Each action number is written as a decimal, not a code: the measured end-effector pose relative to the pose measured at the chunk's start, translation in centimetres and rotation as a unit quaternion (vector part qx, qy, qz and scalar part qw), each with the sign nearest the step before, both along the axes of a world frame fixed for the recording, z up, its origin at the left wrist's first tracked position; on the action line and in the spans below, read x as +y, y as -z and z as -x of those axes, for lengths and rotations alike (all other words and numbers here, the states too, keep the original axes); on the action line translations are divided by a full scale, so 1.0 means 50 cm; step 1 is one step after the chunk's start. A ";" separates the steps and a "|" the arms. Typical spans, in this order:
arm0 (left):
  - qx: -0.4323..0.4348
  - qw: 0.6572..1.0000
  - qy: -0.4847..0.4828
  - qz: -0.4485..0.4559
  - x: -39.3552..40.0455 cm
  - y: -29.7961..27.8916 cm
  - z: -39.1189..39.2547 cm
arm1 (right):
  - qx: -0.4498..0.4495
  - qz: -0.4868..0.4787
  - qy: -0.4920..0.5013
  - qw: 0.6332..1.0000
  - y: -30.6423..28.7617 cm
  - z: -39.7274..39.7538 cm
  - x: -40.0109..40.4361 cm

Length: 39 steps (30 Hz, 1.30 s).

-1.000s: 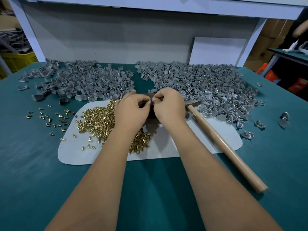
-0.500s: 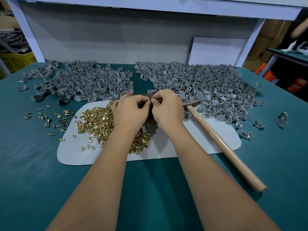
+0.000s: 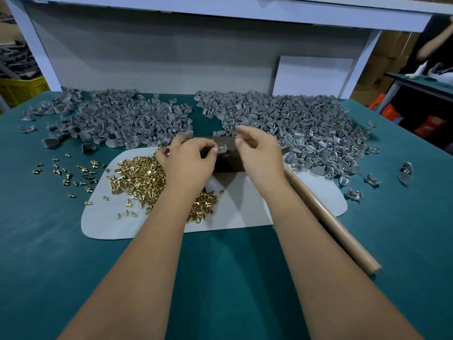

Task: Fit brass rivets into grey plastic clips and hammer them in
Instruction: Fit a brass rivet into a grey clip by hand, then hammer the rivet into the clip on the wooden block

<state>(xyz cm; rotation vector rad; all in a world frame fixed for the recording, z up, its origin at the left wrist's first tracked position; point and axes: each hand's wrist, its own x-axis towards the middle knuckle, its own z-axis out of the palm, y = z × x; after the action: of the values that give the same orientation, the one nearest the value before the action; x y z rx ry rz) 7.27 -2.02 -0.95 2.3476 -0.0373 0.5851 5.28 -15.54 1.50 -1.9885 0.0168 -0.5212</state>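
Note:
My left hand (image 3: 188, 163) pinches a grey plastic clip (image 3: 221, 149) with a brass rivet standing in it, and holds it on top of a dark block (image 3: 229, 164). My right hand (image 3: 259, 153) hovers just right of the clip with its fingers loosely curled and nothing in them. A heap of brass rivets (image 3: 137, 175) lies on the white mat (image 3: 240, 212) under my left wrist. The hammer's wooden handle (image 3: 331, 224) lies on the mat to the right, under my right forearm; its head is mostly hidden behind my right hand.
Two big heaps of grey clips lie at the back, a left heap (image 3: 117, 121) and a right heap (image 3: 294, 119). Loose rivets (image 3: 68, 173) dot the green table to the left, and stray clips (image 3: 353, 192) lie to the right. A white board backs the bench.
Both hands were pressed together over the clip. My right hand has now let go and lifted to the right, showing the clip with its rivet on the block.

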 end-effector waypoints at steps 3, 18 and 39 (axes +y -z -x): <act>-0.001 1.000 -0.003 -0.003 -0.004 -0.002 0.003 | 0.007 0.072 0.129 0.989 -0.010 0.030 -0.046; 0.012 0.999 0.016 0.034 -0.003 0.006 0.004 | 0.213 0.402 0.227 0.861 0.018 0.077 -0.093; 0.023 0.998 -0.024 0.058 -0.003 0.002 0.004 | -0.180 0.482 0.256 0.818 -0.013 0.123 -0.017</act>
<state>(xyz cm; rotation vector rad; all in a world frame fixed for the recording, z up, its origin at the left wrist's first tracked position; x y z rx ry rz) 7.05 -2.16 -1.05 2.2537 0.0711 0.5424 -0.88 -16.36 2.14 -2.8391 0.0636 -1.4820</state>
